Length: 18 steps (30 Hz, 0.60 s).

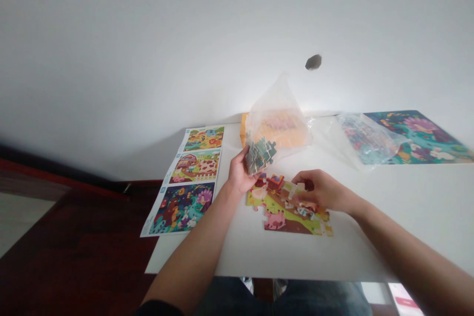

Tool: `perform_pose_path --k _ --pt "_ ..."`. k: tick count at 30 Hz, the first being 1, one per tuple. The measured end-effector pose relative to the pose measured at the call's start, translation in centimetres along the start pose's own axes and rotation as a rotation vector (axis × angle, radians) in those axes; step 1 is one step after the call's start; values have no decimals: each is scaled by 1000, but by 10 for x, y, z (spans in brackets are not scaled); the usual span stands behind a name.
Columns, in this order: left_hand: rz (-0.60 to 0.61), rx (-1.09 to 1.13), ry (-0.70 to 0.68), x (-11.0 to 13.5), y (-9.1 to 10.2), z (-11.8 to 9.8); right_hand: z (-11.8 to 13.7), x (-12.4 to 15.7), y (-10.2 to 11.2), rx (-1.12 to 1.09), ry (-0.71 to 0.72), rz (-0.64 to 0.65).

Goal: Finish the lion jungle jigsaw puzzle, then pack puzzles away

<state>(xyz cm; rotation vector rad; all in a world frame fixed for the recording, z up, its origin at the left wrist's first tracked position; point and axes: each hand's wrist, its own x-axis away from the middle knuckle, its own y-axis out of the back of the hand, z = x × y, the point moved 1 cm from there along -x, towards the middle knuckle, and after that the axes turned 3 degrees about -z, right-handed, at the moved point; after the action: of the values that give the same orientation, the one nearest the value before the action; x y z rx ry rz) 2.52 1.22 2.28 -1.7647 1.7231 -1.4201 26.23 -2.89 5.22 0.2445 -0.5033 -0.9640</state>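
Note:
My left hand (pixel 240 173) is closed on a clear plastic bag (pixel 279 94), raised above the table. Several puzzle pieces (pixel 261 154) are bunched at its lower end, by my fingers. Below and to the right lies a partly joined farm jigsaw puzzle (pixel 289 219) with a pink pig, green grass and a brown path. My right hand (pixel 318 188) is over its upper right part, thumb and fingers pinched on a light puzzle piece (pixel 294 190). Loose pieces lie under that palm, which partly hides them.
A printed sheet (pixel 174 187) with three pictures lies at the table's left edge. Behind the raised bag is an orange box (pixel 243 128). Another plastic bag with pieces (pixel 365 136) rests partly on a dark forest picture (pixel 418 136) at the back right. The wall (pixel 148 59) borders the white table (pixel 259 256).

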Motion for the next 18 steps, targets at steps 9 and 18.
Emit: perform_pose_path --k 9,18 --pt "-14 -40 -14 -4 1 2 4 -16 -39 245 363 -371" --pt "-39 -42 -15 -3 0 2 10 -16 -44 462 374 -317"
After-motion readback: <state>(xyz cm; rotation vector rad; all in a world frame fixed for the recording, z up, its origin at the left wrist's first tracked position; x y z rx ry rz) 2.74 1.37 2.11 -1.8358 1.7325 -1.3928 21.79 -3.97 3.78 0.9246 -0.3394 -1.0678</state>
